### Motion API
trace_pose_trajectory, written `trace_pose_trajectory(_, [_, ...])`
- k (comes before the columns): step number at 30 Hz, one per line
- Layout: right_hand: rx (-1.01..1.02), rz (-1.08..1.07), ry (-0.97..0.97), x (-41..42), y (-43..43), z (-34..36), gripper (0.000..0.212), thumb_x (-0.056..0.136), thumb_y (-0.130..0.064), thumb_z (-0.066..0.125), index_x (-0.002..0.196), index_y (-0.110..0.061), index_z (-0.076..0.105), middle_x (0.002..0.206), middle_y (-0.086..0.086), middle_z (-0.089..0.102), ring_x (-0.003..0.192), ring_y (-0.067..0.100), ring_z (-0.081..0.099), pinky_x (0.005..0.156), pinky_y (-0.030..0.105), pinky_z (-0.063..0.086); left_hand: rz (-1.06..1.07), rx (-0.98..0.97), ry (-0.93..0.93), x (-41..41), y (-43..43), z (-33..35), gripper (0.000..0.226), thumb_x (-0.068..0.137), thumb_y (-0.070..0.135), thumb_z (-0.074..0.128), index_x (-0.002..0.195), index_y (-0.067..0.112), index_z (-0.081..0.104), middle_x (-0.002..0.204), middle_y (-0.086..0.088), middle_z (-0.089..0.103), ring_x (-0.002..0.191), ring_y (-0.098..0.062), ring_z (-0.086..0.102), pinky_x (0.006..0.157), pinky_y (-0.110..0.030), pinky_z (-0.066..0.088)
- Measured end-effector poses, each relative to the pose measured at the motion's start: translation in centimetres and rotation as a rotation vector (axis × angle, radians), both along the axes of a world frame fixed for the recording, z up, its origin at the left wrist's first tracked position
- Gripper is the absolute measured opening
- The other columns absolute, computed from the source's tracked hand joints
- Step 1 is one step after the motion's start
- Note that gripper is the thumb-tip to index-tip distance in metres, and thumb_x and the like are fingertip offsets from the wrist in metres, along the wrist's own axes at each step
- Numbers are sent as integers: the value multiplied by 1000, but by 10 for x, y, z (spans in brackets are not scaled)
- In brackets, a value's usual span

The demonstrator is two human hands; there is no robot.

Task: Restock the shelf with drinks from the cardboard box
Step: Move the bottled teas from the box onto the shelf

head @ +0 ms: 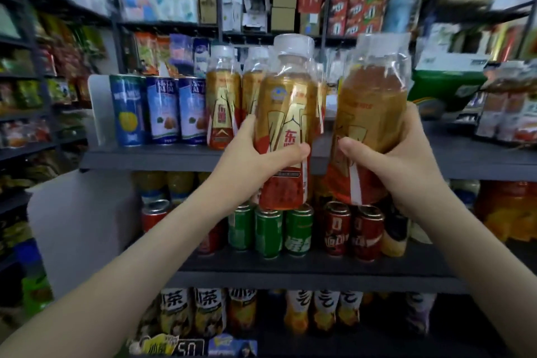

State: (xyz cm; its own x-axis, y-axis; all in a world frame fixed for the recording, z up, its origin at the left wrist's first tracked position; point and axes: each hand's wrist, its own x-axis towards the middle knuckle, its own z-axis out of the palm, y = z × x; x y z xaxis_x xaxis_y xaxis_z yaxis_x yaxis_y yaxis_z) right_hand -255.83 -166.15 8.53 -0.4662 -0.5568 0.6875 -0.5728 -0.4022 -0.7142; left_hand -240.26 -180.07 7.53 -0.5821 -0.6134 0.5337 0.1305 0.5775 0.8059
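Grip by grip: your left grip (261,154) is clamped round the left bottle (286,102). The thumb lies across the front of the label and the other fingers are wrapped round the far side. The clasp sits a little below the bottle's middle, so the white cap stands well above the grip and the red base hangs beneath it.

Your right grip (389,154) is clamped the same way on the right bottle (374,90), thumb in front and pointing towards your left thumb. The two thumbs are near each other but apart. This bottle is blurred, and its label cannot be read.

Both bottles are about upright, side by side with a narrow gap between them, and both hold amber drink under shiny clear film.

The shelf (151,158) runs behind both grips at about knuckle height, and you hold the bottles out in front of its edge. Just behind and left of your left grip, matching bottles (222,102) already stand on that shelf. Blue cans (162,110) stand further left of them. Below your grips, on the next board down, stand green cans (268,232) under the left grip and red cans (351,232) under the right.
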Motion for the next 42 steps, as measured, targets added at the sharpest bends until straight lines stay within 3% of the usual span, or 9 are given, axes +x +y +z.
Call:
trace_pose_trajectory(8, [-70, -150, -95, -57, -50, 36, 69, 77, -22, 79, 129, -16, 34, 121, -1, 54, 109, 10, 59, 93, 35, 52, -39, -6, 93, 17, -39, 26, 71, 65, 46, 80, 126, 27, 49, 110, 10, 67, 100, -5, 65, 87, -34, 54])
trace_pose_trajectory(13, [-37, -249, -110, -82, -82, 32, 79, 78, -15, 78, 135, -10, 24, 109, -7, 48, 94, 1, 54, 92, 32, 48, -31, -5, 135, 11, -47, 29, 69, 62, 48, 76, 123, 31, 50, 111, 12, 66, 100, 0, 64, 86, -28, 53])
trace_pose_trajectory(17, [-24, -296, -118, -101, -106, 29, 83, 76, -17, 79, 135, -12, 21, 122, 8, 48, 108, 20, 56, 97, 43, 48, -20, 10, 156, -1, -52, 25, 67, 62, 50, 81, 120, 34, 51, 111, 12, 66, 101, -2, 64, 91, -36, 53])
trace_pose_trajectory(20, [53, -207, -240, -116, -118, 38, 72, 80, -11, 69, 135, -17, 23, 109, 7, 54, 94, 20, 60, 78, 37, 53, -9, -3, 157, -11, -52, 25, 69, 57, 57, 75, 118, 37, 51, 113, 13, 66, 105, -4, 63, 94, -38, 51])
trace_pose_trajectory(23, [263, 49, -299, -129, -111, 50, 51, 80, 1, 50, 127, -16, 38, 91, 5, 53, 74, 17, 54, 63, 30, 45, -4, 8, 169, -22, -50, 27, 68, 59, 53, 76, 119, 32, 51, 110, 13, 66, 100, -2, 64, 91, -34, 53])
trace_pose_trajectory(26, [482, 155, -165, -146, -101, 53, 36, 89, -4, 54, 122, -17, 50, 102, 5, 64, 90, 21, 61, 71, 31, 45, 3, 6, 185, -33, -50, 30, 61, 65, 45, 75, 119, 29, 52, 108, 12, 66, 98, -2, 65, 89, -35, 53])
trace_pose_trajectory(30, [574, 227, -110, -158, -110, 49, 37, 83, -15, 70, 117, -19, 56, 114, 2, 66, 106, 20, 62, 92, 39, 47, 0, 19, 208, -43, -47, 33, 62, 67, 45, 79, 119, 30, 51, 108, 10, 67, 95, -2, 66, 86, -32, 53])
trace_pose_trajectory(36, [569, 203, -36, -165, -136, 52, 48, 79, -18, 76, 121, -15, 53, 116, 5, 66, 107, 24, 64, 91, 43, 52, 46, -31, 228, -44, -46, 34, 65, 60, 47, 82, 116, 34, 51, 106, 14, 67, 95, 3, 64, 78, -24, 51])
trace_pose_trajectory(42, [589, 202, -45, -178, -155, 59, 29, 85, -9, 70, 109, -12, 54, 111, 10, 66, 106, 30, 64, 96, 52, 49, 79, -67, 272, -34, -48, 41, 56, 67, 40, 72, 118, 29, 54, 105, 12, 69, 96, -3, 66, 72, -16, 52])
